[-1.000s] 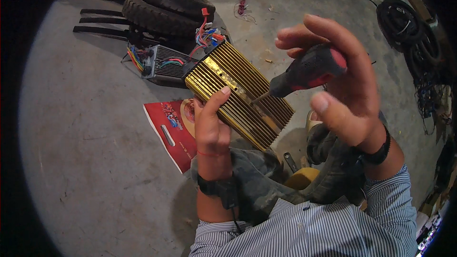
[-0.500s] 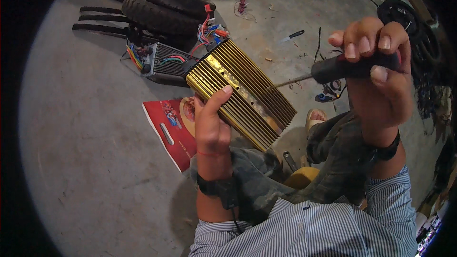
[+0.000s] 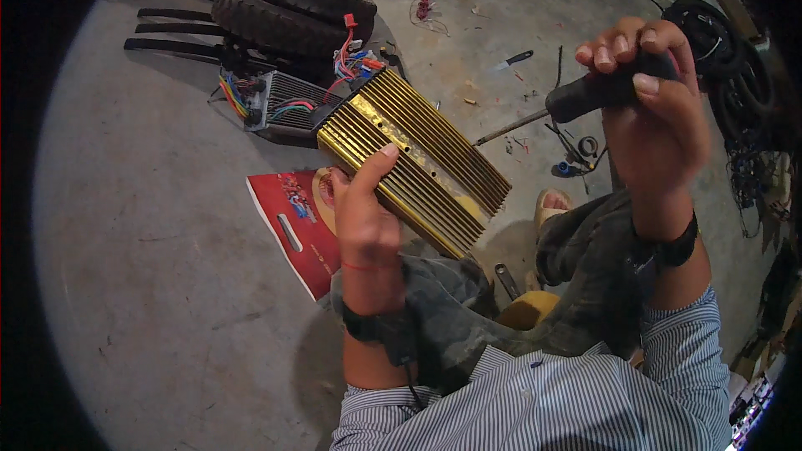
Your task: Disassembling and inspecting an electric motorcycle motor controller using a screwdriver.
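My left hand (image 3: 368, 209) grips the near edge of a gold finned metal case (image 3: 426, 142), thumb on top; its other fingers are mostly hidden underneath. Coloured wires with connectors (image 3: 355, 58) come out of the far-left end of the case. In my right hand (image 3: 656, 100) is a screwdriver (image 3: 576, 103), held by its thick black handle. The shaft slants down to the left, and its tip is by the right long edge of the case; whether it touches cannot be made out.
Behind the case lies a silver finned unit (image 3: 296, 100) with coloured wires. Two black tyres (image 3: 292, 12) are stacked beyond it. A red bag (image 3: 292, 230) lies on the floor at left, a knife (image 3: 516, 59) farther off. Cable bits (image 3: 576, 154) lie beyond my foot.
The screwdriver's tip has shifted from over the fins to the case's right edge, and my right hand has moved slightly up and left. The case has shifted a little left.
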Tool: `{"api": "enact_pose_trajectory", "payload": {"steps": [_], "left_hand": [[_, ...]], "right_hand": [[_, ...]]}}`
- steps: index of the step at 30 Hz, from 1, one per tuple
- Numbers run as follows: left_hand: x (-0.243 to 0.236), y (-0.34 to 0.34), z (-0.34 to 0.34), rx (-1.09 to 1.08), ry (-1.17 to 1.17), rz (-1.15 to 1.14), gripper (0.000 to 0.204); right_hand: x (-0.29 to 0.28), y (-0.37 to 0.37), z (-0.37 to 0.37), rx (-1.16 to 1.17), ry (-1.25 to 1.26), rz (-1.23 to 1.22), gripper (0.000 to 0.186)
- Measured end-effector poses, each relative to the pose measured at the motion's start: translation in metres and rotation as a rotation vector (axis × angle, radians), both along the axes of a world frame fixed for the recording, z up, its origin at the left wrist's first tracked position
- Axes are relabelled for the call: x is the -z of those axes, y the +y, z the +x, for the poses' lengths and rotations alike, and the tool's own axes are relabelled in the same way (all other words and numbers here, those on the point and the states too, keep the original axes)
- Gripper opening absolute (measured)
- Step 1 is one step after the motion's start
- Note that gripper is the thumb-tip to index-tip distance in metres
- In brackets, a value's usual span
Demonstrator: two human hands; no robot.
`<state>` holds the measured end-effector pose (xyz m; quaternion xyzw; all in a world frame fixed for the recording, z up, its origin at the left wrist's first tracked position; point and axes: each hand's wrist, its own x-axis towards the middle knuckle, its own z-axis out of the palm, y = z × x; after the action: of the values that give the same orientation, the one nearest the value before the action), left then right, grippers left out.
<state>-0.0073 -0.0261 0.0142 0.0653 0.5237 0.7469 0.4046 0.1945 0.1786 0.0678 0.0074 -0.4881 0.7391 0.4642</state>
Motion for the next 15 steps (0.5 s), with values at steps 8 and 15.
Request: {"api": "enact_pose_trajectory", "payload": {"steps": [8,15], "left_hand": [[0.005,0.003,-0.002,0.012,0.08,-0.046,0.034],[0.002,-0.002,0.0,-0.018,0.016,-0.047,0.034]], "right_hand": [[0.041,0.027,-0.008,0.225,-0.21,-0.37,0.041],[0.109,0.063,-0.015,0.143,-0.473,-0.38,0.044]]}}
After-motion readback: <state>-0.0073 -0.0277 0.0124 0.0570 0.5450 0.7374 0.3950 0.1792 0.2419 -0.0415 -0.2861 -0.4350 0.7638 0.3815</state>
